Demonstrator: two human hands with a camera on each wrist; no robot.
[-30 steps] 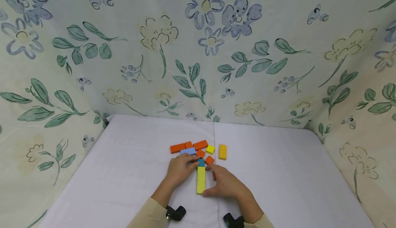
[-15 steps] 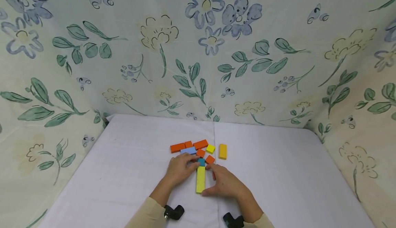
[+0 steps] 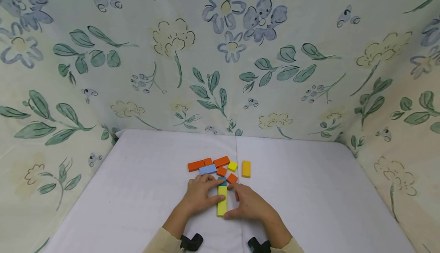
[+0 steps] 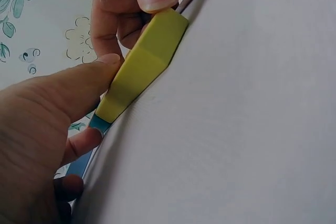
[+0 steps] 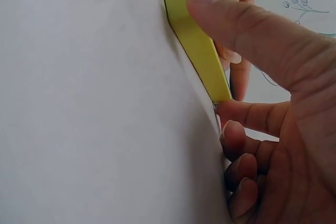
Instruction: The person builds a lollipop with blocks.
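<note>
A long yellow block (image 3: pixel 222 207) lies on the white cloth in the head view, its far end against a small teal block (image 3: pixel 222 181). My right hand (image 3: pixel 252 203) pinches the yellow block lengthwise, thumb at the near end and index finger by the far end. My left hand (image 3: pixel 199 194) lays its thumb on the yellow block and its index finger on the teal block, fingers fairly straight. The left wrist view shows that thumb against the yellow block (image 4: pixel 144 61). A patch of red shows by my right fingers; I cannot tell what it is.
Just beyond the hands lie a blue block (image 3: pixel 207 169), several orange-red blocks (image 3: pixel 221 161) and a small yellow block (image 3: pixel 232 166). An amber block (image 3: pixel 246 169) stands apart to their right. Floral cloth (image 3: pixel 220 54) hangs behind the table (image 3: pixel 154 153).
My left thumb has moved nearer, from beside the teal block onto the long yellow block, and the index finger now lies over the teal block. The right hand keeps its hold.
</note>
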